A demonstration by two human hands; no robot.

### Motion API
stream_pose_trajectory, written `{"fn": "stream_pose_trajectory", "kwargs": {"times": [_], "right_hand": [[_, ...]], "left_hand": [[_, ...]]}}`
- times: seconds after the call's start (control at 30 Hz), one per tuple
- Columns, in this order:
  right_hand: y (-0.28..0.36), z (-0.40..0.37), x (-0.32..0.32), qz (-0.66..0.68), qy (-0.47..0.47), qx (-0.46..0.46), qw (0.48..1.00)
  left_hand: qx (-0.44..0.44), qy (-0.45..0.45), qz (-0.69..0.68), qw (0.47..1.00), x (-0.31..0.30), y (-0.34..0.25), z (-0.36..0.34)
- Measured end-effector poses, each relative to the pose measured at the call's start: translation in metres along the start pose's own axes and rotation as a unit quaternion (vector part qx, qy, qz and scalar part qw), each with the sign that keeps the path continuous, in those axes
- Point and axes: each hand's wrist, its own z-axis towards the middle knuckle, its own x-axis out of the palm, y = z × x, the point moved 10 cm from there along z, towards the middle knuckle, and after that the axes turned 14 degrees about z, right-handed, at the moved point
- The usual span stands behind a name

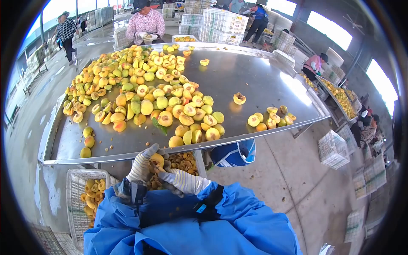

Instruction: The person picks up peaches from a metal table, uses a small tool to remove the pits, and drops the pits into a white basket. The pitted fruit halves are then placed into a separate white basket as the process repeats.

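My left hand [142, 165], in a striped work glove, is closed around a yellow peach half [157, 160] just below the table's near edge. My right hand [183, 179], gloved the same way, meets it from the right. Its fingers are curled together against the peach half, and whatever they grip is too small and hidden to name. Beneath both hands a crate holds brownish peach scraps [185, 165]. On the metal table [204, 91] ahead lies a large heap of halved peaches [144, 91], some with stones in them.
A white crate [75, 199] of peach halves stands at lower left. A blue bag [225, 158] hangs or sits under the table's front edge. A smaller peach group [272, 118] lies at the table's right. Across the table sits a person [145, 23]; other people and stacked crates are beyond.
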Motion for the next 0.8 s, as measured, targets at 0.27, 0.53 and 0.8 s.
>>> {"fn": "stream_pose_trajectory", "kwargs": {"times": [0.27,0.53,0.8], "right_hand": [[-0.001,0.002,0.02,0.229,0.07,0.044,0.97],[0.015,-0.018,0.012,0.136,0.067,0.012,0.988],[0.041,-0.037,-0.012,-0.042,-0.018,-0.021,0.999]], "left_hand": [[0.066,-0.006,-0.209,0.976,-0.014,0.006,0.002],[0.079,0.048,-0.275,0.957,0.011,-0.011,0.007],[0.13,-0.021,-0.181,0.975,-0.015,-0.028,-0.002]]}}
